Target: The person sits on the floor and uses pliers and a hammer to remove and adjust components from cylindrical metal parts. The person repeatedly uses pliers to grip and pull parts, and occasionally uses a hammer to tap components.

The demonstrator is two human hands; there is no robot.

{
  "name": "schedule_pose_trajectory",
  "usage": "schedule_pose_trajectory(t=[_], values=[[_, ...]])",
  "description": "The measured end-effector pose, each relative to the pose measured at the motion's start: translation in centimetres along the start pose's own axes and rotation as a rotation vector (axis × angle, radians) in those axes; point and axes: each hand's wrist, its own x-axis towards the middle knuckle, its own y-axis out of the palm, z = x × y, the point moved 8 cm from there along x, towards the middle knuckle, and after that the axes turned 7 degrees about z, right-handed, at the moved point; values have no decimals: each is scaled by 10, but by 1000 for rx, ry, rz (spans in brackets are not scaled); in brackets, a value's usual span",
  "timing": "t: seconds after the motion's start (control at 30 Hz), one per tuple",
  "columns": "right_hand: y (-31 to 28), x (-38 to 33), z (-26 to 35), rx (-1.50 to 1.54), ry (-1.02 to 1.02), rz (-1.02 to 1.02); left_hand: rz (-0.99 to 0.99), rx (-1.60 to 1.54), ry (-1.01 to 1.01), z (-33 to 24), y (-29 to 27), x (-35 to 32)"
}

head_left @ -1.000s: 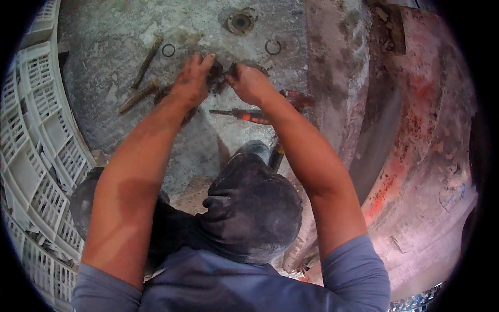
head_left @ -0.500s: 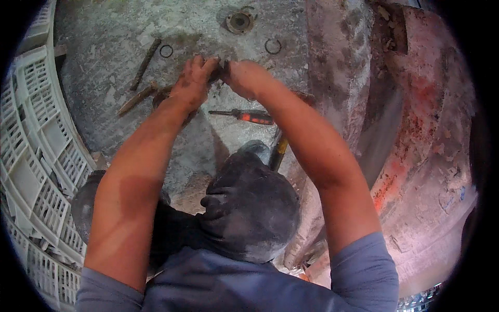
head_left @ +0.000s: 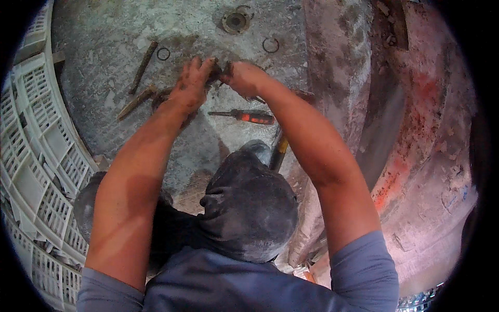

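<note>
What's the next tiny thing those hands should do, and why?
Maybe the bare left hand should steady the small, dark, dirty-looking part. The bare right hand is close beside it, no clamp shows, and the screwdriver with an orange-and-black handle lies apart on the rough grey floor, so fingers seem the only brace.

Matt metal part (head_left: 214, 71), rough floor (head_left: 101, 83)

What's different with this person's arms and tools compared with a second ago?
The right forearm has swung outward, to the person's right; the right hand is slightly nearer the left hand. No visible grab or release. The left hand, screwdriver and round flange stayed put.
</note>
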Motion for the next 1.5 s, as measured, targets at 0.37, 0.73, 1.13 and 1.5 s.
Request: schedule_pose_trajectory(t=[0.37,0.73,1.13,1.5], values=[[14,-6,-7,11,-10,-85,-42,-49,33,16,-6,1],[13,-38,9,-5,82,-293,10,-267,30,15,-7,13],[10,-45,10,23,131,-281,-117,-220,-2,14,-15,4],[12,-34,5,47,21,-336,-110,-246,-62,3,-25,-2]])
